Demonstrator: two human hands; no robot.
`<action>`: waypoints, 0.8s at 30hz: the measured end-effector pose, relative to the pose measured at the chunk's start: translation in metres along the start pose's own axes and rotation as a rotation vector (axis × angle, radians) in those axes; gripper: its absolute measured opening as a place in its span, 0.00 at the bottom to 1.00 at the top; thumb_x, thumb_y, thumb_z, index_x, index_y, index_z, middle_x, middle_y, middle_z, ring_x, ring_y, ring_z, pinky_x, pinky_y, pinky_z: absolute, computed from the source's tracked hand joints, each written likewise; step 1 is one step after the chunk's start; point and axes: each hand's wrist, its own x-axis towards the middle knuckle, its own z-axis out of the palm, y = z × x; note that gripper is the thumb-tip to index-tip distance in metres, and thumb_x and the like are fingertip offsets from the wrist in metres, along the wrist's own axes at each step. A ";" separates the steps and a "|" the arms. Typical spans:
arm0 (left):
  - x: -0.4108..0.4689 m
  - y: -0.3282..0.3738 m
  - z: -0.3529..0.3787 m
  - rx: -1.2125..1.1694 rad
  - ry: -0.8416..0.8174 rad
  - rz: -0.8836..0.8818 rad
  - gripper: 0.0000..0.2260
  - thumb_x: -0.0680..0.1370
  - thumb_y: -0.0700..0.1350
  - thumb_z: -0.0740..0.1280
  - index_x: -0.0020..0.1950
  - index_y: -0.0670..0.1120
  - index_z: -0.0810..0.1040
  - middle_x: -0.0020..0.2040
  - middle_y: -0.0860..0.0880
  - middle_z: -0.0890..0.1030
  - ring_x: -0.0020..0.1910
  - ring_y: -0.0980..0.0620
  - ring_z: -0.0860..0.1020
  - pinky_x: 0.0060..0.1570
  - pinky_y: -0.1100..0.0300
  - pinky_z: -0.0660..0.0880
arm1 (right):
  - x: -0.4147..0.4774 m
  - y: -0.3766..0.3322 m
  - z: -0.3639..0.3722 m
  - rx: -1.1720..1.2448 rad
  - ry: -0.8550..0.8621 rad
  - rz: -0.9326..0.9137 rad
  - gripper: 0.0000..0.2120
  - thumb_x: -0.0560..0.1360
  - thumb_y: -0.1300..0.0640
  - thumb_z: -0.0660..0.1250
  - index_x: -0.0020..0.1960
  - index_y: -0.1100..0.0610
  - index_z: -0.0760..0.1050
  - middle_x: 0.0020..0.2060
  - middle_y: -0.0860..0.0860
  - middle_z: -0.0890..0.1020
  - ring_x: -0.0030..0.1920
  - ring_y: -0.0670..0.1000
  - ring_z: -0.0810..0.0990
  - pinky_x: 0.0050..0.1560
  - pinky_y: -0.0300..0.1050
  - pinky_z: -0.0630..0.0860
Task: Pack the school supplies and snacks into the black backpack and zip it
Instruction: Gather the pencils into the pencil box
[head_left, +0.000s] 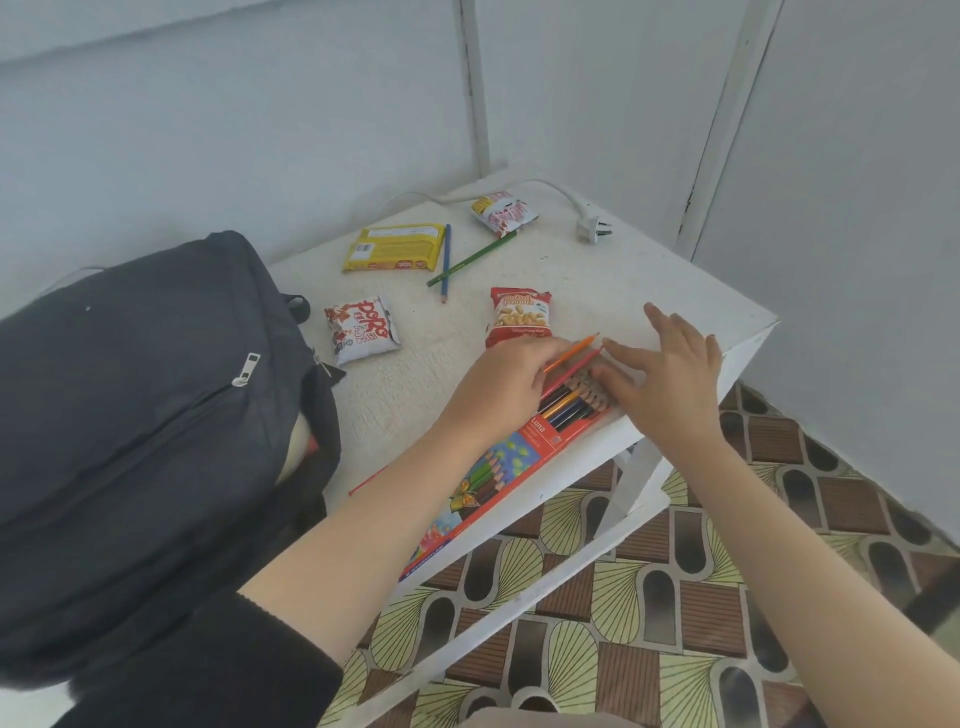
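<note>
The black backpack (135, 395) stands at the table's left, its side opening gaping. An open box of coloured pencils (498, 467) lies along the table's near edge. My left hand (504, 384) grips an orange and a red pencil (571, 353) at the box mouth. My right hand (670, 374) rests with straight fingers on the pencil tips in the box. A peanut packet (519, 317) lies just behind my hands. Further back lie a red-and-white snack bag (363, 327), a yellow biscuit pack (395, 248), another snack bag (503, 212), a blue pencil (445, 262) and a green pencil (470, 260).
The small white table (623, 270) stands in a corner between white walls. A white power plug (592, 226) with its cord lies at the back. A loose red pencil (366, 480) lies by the backpack. Patterned floor (675, 597) shows below the table's right edge.
</note>
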 end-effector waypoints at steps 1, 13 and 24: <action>-0.005 0.001 -0.001 0.061 0.027 0.033 0.16 0.78 0.38 0.61 0.65 0.48 0.75 0.52 0.48 0.82 0.50 0.51 0.79 0.47 0.59 0.76 | -0.001 -0.001 0.000 0.011 0.014 -0.005 0.12 0.73 0.48 0.69 0.55 0.50 0.82 0.71 0.59 0.67 0.72 0.63 0.60 0.70 0.64 0.49; -0.062 0.003 0.014 0.546 -0.067 -0.135 0.41 0.70 0.71 0.48 0.72 0.43 0.63 0.73 0.40 0.62 0.73 0.41 0.57 0.70 0.39 0.50 | -0.014 -0.010 0.005 -0.011 0.024 -0.132 0.21 0.75 0.43 0.54 0.60 0.48 0.79 0.70 0.60 0.68 0.70 0.64 0.64 0.69 0.66 0.52; -0.057 -0.012 0.005 0.449 -0.080 -0.062 0.41 0.69 0.71 0.48 0.73 0.45 0.61 0.72 0.47 0.65 0.73 0.48 0.57 0.72 0.47 0.43 | -0.024 -0.019 0.008 -0.187 -0.133 -0.252 0.27 0.78 0.38 0.41 0.67 0.41 0.72 0.77 0.57 0.51 0.76 0.61 0.44 0.68 0.63 0.31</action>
